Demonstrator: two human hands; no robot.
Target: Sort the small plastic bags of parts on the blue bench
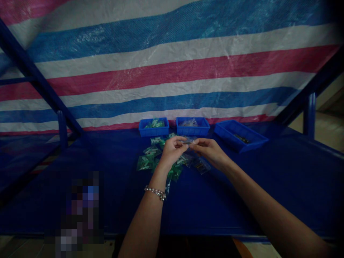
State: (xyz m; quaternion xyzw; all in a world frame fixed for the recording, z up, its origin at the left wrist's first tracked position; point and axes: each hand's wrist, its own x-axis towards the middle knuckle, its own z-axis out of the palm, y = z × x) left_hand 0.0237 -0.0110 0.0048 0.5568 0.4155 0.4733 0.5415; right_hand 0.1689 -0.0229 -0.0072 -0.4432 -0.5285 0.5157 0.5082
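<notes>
Left hand (pixel 172 148) and right hand (pixel 210 151) each pinch one end of a small clear plastic packet (pixel 189 141), fingertips closed, above the pile of green-tinted plastic packets (pixel 149 157) on the blue table (pixel 242 186). Advice: grip edges only, hold level.

Head camera faces forward and down, near left hand (pixel 172 149) and right hand (pixel 211 152).

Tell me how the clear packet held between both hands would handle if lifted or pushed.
Probably light: the clear packet is pinched by fingers of the left hand and right hand. Likely floppy and slick, being thin glossy film like the packets below. Unlikely to roll; it looks flat.
</notes>
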